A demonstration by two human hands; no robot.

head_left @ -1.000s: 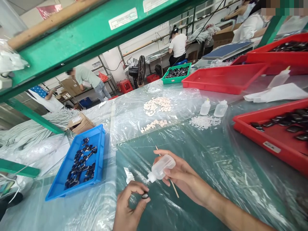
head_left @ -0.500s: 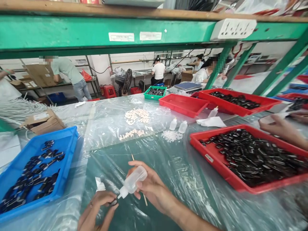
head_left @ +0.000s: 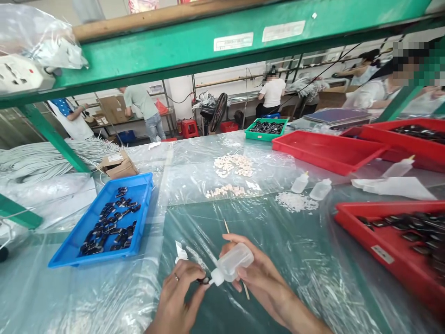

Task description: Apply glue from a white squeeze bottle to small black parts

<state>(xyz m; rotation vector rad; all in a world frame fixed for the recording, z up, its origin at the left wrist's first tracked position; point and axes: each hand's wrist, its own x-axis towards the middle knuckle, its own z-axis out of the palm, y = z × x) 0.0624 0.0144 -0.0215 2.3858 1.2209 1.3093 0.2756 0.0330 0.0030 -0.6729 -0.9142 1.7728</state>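
Between the thumb and fingers of my left hand [head_left: 179,294] is a small dark part [head_left: 204,280] with a pale round face. My right hand [head_left: 262,273] is wrapped round a translucent squeeze bottle [head_left: 236,262], tilted so its nozzle points down and left. The nozzle tip is at the small part; I cannot tell whether they touch. A thin wooden stick [head_left: 226,226] passes behind the bottle, also within my right hand. A crumpled white tissue [head_left: 181,253] lies just beyond my left hand.
Dark parts fill a blue tray [head_left: 144,218] at left and a red tray [head_left: 351,232] at right. Ahead lie pale pieces [head_left: 232,165], white granules [head_left: 295,202] and two small bottles [head_left: 320,189]. A green shelf beam [head_left: 167,48] crosses above. People work in the background.
The view has swung left, so the scene sits further right and more of the left side shows. Both hands keep their grips, and the nozzle is now closer to the small part.
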